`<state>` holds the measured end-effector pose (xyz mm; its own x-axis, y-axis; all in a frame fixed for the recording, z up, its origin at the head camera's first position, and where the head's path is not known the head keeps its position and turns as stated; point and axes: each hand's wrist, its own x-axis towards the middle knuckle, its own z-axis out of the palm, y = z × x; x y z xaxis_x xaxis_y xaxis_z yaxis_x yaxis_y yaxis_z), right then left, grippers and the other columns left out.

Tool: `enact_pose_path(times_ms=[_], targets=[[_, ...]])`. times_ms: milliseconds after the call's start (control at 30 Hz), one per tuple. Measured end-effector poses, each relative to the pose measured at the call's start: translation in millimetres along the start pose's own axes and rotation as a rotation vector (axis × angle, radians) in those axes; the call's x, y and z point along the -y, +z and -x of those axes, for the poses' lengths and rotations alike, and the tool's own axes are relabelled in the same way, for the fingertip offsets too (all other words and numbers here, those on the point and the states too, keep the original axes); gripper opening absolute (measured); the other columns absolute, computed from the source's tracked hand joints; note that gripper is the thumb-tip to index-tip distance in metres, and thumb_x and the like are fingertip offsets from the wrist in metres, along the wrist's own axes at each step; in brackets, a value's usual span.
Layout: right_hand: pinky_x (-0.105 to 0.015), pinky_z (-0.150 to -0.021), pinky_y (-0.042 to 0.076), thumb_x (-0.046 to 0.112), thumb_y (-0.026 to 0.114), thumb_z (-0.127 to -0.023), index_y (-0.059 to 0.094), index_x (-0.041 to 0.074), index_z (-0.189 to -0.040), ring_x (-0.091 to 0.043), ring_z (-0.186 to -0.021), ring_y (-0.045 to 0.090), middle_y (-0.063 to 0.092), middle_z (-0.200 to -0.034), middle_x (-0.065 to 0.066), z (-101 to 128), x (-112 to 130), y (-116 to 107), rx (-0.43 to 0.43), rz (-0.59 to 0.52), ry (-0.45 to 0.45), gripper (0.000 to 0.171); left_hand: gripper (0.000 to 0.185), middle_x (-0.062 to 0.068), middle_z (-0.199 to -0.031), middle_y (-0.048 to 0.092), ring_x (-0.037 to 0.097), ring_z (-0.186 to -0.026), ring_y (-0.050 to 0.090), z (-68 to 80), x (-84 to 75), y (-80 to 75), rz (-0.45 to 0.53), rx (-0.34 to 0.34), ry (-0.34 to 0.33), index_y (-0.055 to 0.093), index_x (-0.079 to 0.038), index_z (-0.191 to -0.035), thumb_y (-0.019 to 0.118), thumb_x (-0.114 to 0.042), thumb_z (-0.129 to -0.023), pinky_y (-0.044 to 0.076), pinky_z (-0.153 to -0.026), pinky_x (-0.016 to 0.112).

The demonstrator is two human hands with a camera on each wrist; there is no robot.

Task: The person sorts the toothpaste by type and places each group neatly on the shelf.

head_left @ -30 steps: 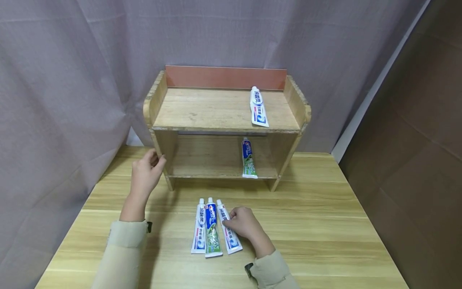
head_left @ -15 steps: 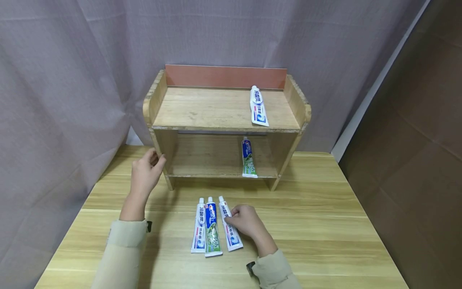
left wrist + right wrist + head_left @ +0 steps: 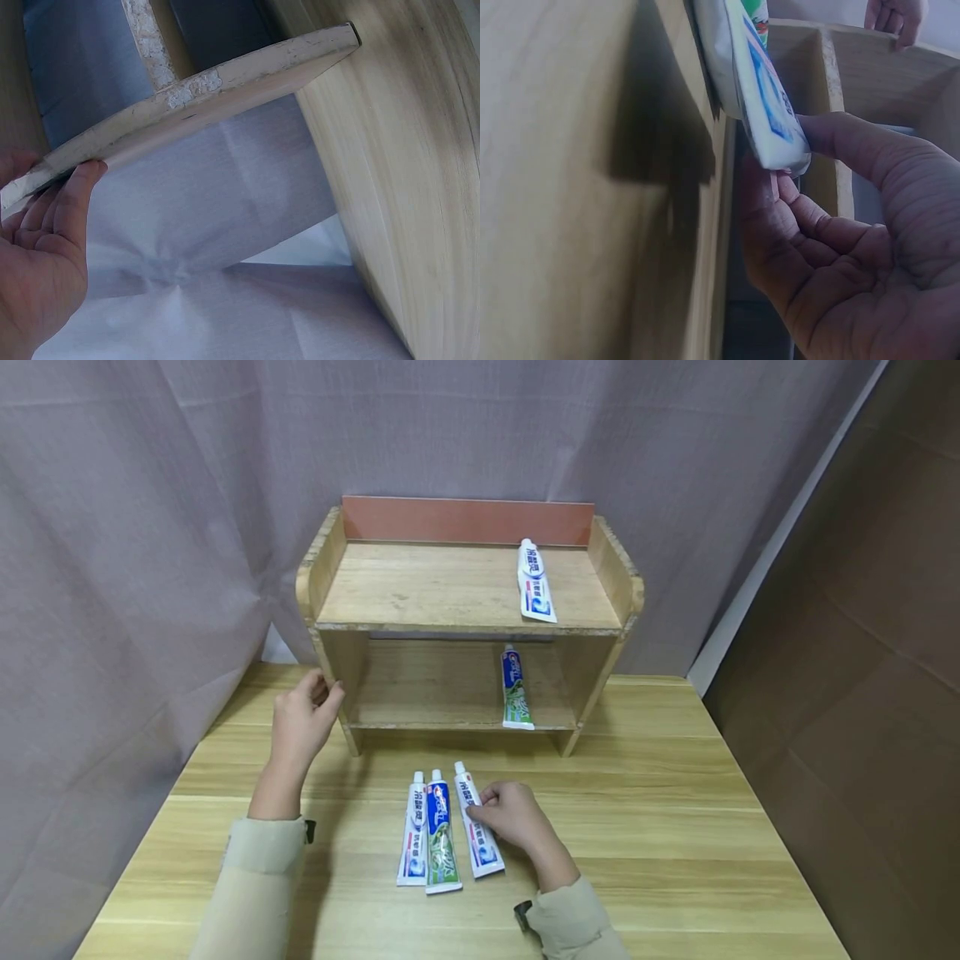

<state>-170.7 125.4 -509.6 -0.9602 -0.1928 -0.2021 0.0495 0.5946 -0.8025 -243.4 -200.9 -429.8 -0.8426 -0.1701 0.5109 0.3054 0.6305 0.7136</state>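
The right hand (image 3: 510, 814) pinches the white toothpaste tube (image 3: 476, 831), cap pointing away toward the shelf (image 3: 465, 602); since earlier its cap has swung slightly left. Left hand (image 3: 302, 722) grips the shelf's side.

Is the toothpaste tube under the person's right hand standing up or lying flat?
Lying flat: the toothpaste tube rests lengthwise on the table, cap toward the shelf, pinched by the right hand.

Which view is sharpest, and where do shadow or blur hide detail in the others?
Head view: sharp and evenly lit, with only soft shadows under the shelf. Left wrist view: the table is blurred and washed out. Right wrist view: dim, with the toothpaste tube and right hand close and soft.
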Motion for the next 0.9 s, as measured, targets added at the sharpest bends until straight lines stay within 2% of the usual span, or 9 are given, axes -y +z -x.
enact_pose_path(times_ms=[200, 533, 900], targets=[[-0.026, -0.051, 0.051, 0.025, 0.078, -0.086, 0.069, 0.004, -0.094, -0.014, -0.06, 0.057, 0.064, -0.071, -0.002, -1, 4, -3, -0.009, -0.018, -0.012, 0.024, 0.025, 0.023, -0.107, 0.072, 0.036, -0.1, 0.072, 0.3, 1.2, 0.1, 0.0, -0.005, 0.014, 0.07, 0.001, -0.112, 0.064, -0.018, -0.096, 0.061, -0.083, 0.044], [-0.027, -0.052, 0.053, 0.025, 0.079, -0.085, 0.07, 0.005, -0.094, -0.014, -0.06, 0.058, 0.065, -0.073, -0.001, -3, 8, -7, -0.024, -0.007, -0.021, 0.024, 0.025, 0.023, -0.107, 0.072, 0.035, -0.1, 0.072, 0.8, 2.6, 0.9, 0.002, -0.004, 0.005, 0.07, 0.0, -0.112, 0.064, -0.019, -0.096, 0.061, -0.083, 0.044], [-0.027, -0.061, 0.056, 0.027, 0.08, -0.085, 0.071, 0.002, -0.098, -0.015, -0.068, 0.061, 0.066, -0.078, -0.003, -5, 19, -16, -0.054, 0.003, -0.055, 0.029, 0.026, 0.024, -0.108, 0.071, 0.037, -0.101, 0.071, -0.7, 1.8, 1.0, 0.005, -0.003, 0.016, 0.069, 0.002, -0.113, 0.064, -0.017, -0.096, 0.06, -0.083, 0.044]])
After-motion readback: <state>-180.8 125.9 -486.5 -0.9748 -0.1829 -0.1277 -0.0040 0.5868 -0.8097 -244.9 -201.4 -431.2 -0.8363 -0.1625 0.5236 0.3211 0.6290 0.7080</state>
